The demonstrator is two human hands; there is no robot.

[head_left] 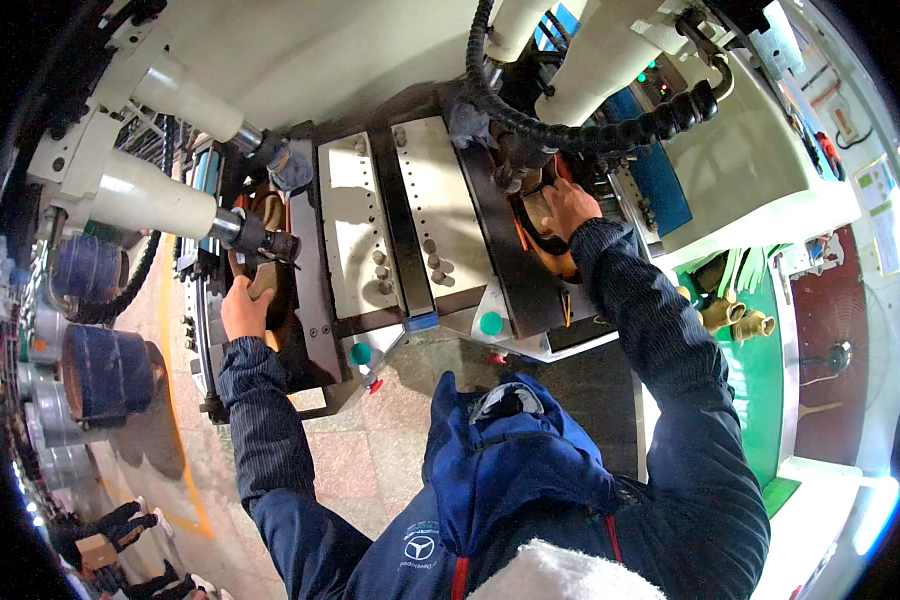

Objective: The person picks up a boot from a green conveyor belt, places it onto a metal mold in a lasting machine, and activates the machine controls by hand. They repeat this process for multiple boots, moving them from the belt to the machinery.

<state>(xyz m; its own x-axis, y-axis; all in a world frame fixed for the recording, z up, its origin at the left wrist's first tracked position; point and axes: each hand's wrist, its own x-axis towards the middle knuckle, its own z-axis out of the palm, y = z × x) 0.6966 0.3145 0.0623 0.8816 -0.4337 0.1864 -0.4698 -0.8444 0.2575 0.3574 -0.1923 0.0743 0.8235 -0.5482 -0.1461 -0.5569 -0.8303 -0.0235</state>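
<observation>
My left hand (244,310) is at the left station of a two-sided press, its fingers curled round the near end of a tan, shoe-like piece (264,280). Just above that piece hangs a dark press head (270,245), and orange-brown material shows behind it. At the right station my right hand (570,208) has its fingers bent over a tan piece (536,213) in a dark, curved bed. An orange-brown edge (562,264) of that bed or its contents shows below the hand. The undersides of both pieces are hidden.
Between the stations lie two white plates (355,230) with bolts. Green buttons (490,323) sit on the front corners. A ribbed black hose (620,135) arches above the right station. Brass-coloured fittings (750,324) and green gloves (745,268) are at right; blue-wrapped drums (110,372) stand left.
</observation>
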